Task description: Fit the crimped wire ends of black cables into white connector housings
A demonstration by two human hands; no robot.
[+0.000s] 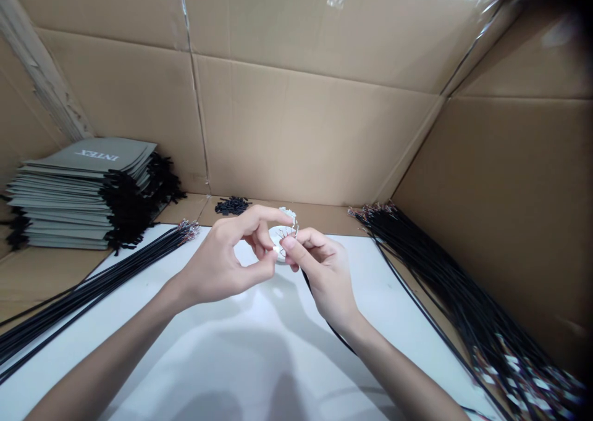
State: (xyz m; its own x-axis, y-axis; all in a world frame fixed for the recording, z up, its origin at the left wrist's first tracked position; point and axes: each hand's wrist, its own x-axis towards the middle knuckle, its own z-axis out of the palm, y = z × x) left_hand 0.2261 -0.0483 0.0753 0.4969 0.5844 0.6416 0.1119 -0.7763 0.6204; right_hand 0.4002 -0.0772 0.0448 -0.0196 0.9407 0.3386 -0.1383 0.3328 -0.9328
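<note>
My left hand point(231, 254) is closed, its thumb and a finger pinching a small white connector point(277, 249). Its index finger reaches over toward thin loose wires. In my right hand point(322, 270), thumb and fingers grip the end of a black cable point(340, 338), which runs down along the wrist. Several thin wires point(288, 231) fan out from that cable end between the two hands. Behind the fingers sits a round white dish point(280, 231), partly hidden, with small pale pieces point(288, 213) at its far side.
Black cables lie in a bundle point(115, 276) at left and a larger bundle point(440, 285) at right. Grey sheets point(65, 192) are stacked at far left. Small black pieces point(232, 205) are piled behind the white work surface point(222, 359). Cardboard walls point(296, 131) surround it.
</note>
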